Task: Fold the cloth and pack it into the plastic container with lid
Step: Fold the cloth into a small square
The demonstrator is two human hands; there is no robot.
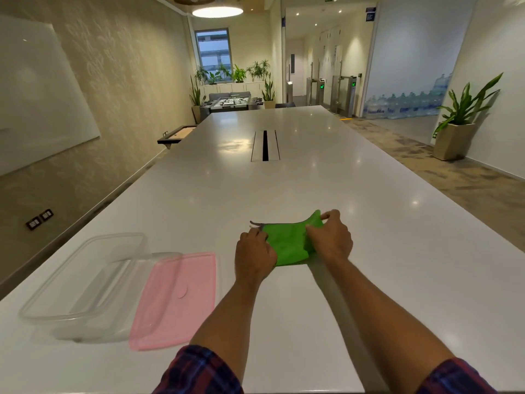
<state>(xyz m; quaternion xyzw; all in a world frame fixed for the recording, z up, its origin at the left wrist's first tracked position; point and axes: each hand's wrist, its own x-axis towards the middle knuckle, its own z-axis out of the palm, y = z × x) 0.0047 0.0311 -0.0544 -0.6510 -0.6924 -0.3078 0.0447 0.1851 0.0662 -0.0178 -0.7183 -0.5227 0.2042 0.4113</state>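
A green cloth (288, 241) with a grey edge lies partly folded on the white table (284, 180), in front of me. My left hand (254, 255) presses and grips its left side. My right hand (331, 237) pinches its right side, with the far right corner lifted between thumb and fingers. A clear plastic container (82, 282) stands open at the near left. Its pink lid (176, 300) lies flat on the table, its left edge against the container's right side.
A cable slot (265, 145) runs along the middle of the long table. A wall with a whiteboard (37, 92) is on the left. A potted plant (457, 126) stands on the floor to the right.
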